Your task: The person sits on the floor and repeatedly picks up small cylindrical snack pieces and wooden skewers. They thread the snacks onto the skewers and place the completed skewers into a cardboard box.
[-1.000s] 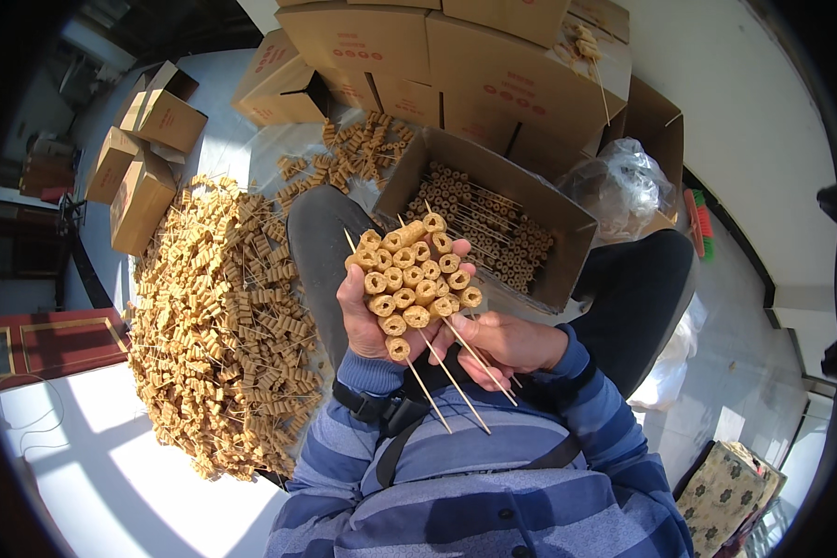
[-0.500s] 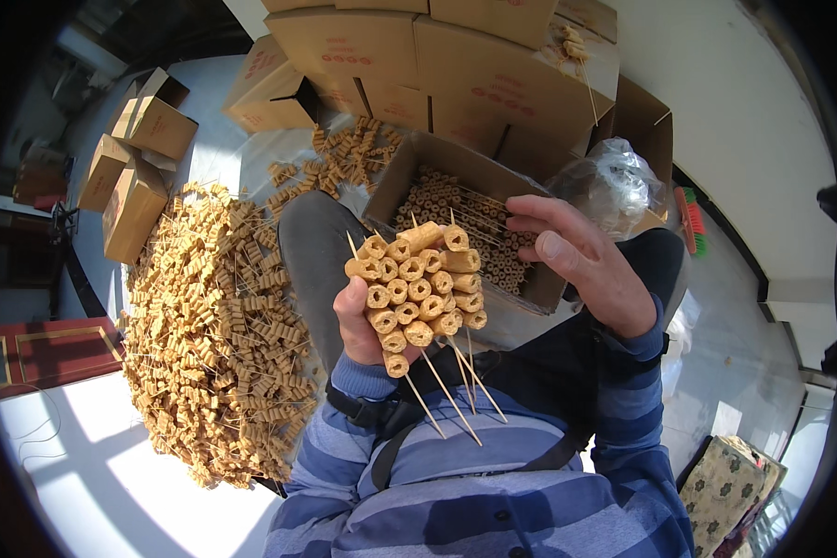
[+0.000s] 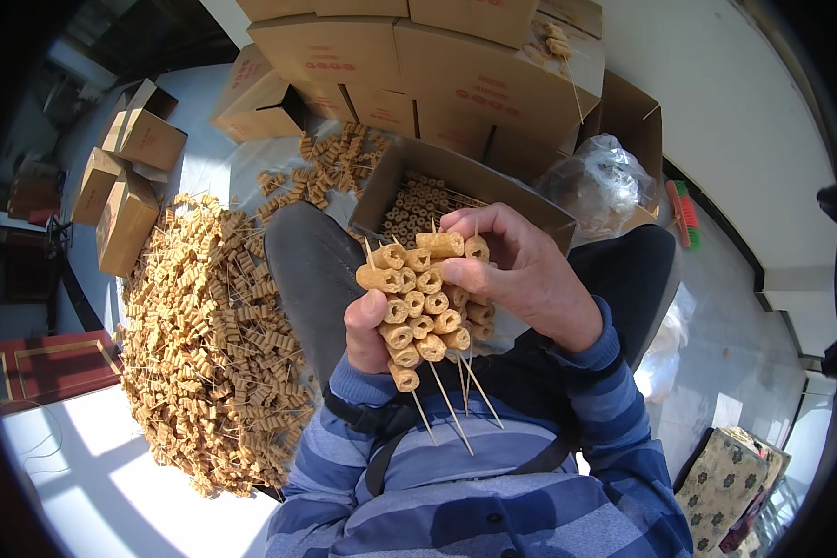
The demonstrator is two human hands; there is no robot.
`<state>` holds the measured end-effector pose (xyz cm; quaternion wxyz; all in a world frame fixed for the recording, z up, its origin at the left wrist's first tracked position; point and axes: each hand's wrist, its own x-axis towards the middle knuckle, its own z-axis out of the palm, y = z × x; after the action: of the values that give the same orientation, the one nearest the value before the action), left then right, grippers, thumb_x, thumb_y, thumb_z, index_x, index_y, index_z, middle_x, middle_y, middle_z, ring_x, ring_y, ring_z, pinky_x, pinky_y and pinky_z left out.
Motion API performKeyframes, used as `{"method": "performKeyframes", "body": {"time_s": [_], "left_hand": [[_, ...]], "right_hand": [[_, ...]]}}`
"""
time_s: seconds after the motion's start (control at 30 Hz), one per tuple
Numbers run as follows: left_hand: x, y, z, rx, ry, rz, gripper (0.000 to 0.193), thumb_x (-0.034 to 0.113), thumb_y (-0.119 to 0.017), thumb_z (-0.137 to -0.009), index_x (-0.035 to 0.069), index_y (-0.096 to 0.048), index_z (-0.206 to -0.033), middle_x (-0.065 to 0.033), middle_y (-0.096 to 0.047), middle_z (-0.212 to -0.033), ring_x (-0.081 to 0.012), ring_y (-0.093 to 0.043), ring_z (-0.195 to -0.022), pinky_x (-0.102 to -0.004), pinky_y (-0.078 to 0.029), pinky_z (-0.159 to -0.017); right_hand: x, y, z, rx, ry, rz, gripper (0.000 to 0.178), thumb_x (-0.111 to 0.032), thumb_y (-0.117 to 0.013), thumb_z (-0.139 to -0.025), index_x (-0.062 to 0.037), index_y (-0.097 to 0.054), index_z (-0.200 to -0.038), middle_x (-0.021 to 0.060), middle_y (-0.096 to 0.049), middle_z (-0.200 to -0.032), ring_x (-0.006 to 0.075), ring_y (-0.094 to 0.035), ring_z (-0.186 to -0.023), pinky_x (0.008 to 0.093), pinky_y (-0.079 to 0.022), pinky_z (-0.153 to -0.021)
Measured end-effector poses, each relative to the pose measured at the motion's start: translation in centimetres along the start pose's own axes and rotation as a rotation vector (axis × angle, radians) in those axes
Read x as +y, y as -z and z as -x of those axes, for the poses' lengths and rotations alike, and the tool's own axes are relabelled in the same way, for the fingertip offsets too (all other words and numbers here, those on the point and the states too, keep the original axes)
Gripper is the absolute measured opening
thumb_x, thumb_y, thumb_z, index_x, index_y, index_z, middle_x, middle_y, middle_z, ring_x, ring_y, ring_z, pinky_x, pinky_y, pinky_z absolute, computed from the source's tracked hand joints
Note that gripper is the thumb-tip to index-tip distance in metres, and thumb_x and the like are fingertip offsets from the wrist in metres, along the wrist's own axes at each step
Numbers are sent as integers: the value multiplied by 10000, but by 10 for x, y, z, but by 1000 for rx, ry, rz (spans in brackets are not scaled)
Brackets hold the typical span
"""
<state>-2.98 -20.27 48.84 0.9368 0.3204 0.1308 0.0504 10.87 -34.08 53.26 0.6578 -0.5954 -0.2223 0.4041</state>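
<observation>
A bundle of skewers threaded with hollow tan tube-shaped rolls (image 3: 417, 305) is held above my lap. My left hand (image 3: 366, 333) is closed round its left side; most of its fingers are hidden behind the rolls. On the upper right my right hand (image 3: 535, 284) grips the bundle, thumb in front and fingers over the far side. Thin stick ends stick out below, with a few points showing at the top. Just beyond, between my knees, an open cardboard box (image 3: 521, 193) contains rows of similar skewered rolls.
A large heap of skewered rolls (image 3: 216, 349) lies on the floor at my left, with a smaller pile (image 3: 344, 153) farther ahead. Stacked cartons (image 3: 479, 79) stand behind the box. To the right are a clear plastic bag (image 3: 597, 181) and a red-green brush (image 3: 684, 214).
My right hand has come left from over the box and closed on the bundle's upper right. The bundle has turned slightly in my left hand.
</observation>
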Motion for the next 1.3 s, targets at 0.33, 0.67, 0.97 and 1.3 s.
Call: {"method": "performKeyframes", "body": {"time_s": [0.33,0.67,0.97,1.3], "left_hand": [[1,-1,-4,30,-45,17,961,569,-652,-804,-78,-372,-1458,-243,-564,-1349,-337,-634,-1175,-421,-540,-1014],[4,-4,-21,6,-151,-113,858,545,-568,-894,-44,-357,-1482,-236,-547,-1376,-339,-595,-1222,-439,-504,-1043],[-5,3,-19,50,-147,-59,883,547,-625,-883,-35,-351,-1488,-196,-538,-1395,-293,-591,-1237,-404,-499,-1059],[-10,2,-20,90,-205,-47,877,623,-560,-930,-12,-359,-1499,-185,-532,-1426,-293,-580,-1271,-410,-504,-1067]], "right_hand": [[14,2,4,-19,131,52,989,-345,-855,-824,52,-269,-1514,237,-424,-1458,302,-445,-1384,381,-392,-1146],[29,-37,38,106,183,494,1260,-550,-862,-724,64,-129,-1544,316,-265,-1528,448,-281,-1448,488,-263,-1199],[54,-46,28,164,389,656,1276,-508,-843,-746,53,-40,-1563,347,-184,-1560,497,-231,-1458,547,-233,-1199],[56,-50,34,223,488,727,1239,-518,-827,-762,55,-87,-1573,327,-199,-1576,487,-243,-1464,550,-226,-1198]]}}
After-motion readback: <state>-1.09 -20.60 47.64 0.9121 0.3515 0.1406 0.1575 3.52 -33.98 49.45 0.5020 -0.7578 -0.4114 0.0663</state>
